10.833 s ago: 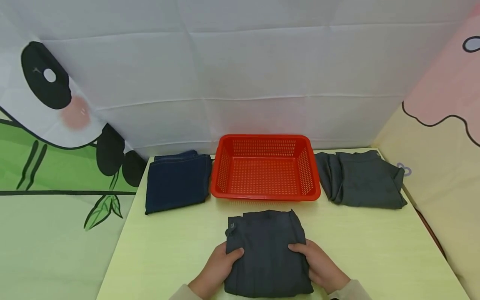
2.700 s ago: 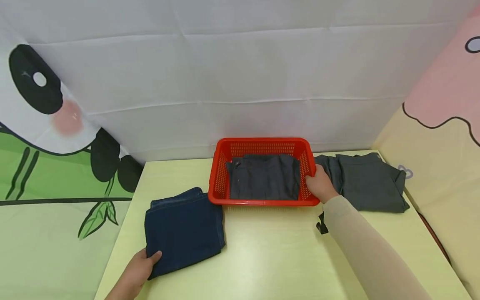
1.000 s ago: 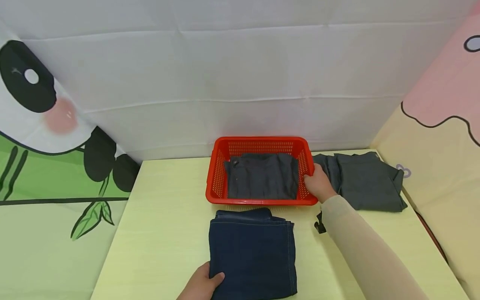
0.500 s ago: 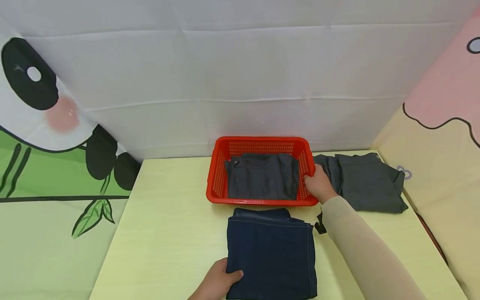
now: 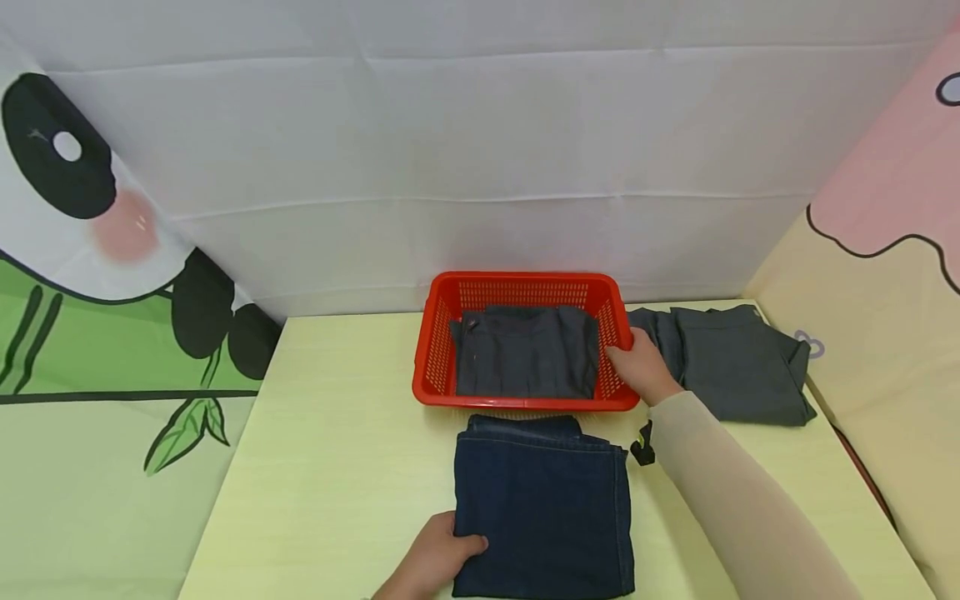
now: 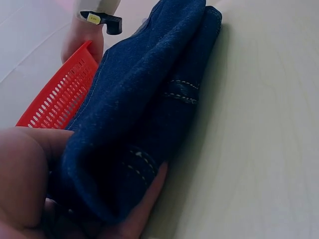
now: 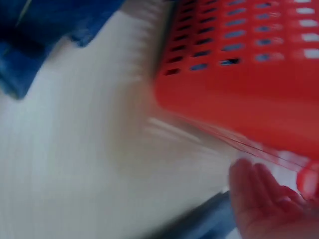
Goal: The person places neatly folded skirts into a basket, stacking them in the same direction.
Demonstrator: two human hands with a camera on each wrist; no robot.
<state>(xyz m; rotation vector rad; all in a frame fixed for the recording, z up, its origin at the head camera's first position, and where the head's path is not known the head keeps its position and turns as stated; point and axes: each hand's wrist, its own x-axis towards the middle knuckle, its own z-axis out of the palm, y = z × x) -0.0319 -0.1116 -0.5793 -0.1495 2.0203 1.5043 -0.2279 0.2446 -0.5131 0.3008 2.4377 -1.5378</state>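
Note:
Folded dark blue jeans (image 5: 543,517) lie at the front of the table. My left hand (image 5: 435,554) grips their left edge, thumb on top and fingers underneath. The left wrist view shows the thick folded denim (image 6: 134,89) between thumb and fingers. At the back stands a red plastic basket (image 5: 525,405), with folded dark grey trousers (image 5: 525,354) inside it. My right hand (image 5: 641,367) holds the basket's right rim, thumb over the inner side. In the blurred right wrist view, its fingers (image 7: 251,191) stick out beside the basket's outer wall.
More folded grey clothing (image 5: 735,367) lies right of the basket, close behind the right hand. The pale yellow table (image 5: 322,467) meets a white cloth wall at the back and a printed cloth wall on the right. A black wrist strap (image 5: 642,446) hangs by the right sleeve.
Earlier the grey trousers went from both hands into the basket. The left hand then drew the jeans from beside the basket to front centre. Over the last half second, the right wrist shifts slightly.

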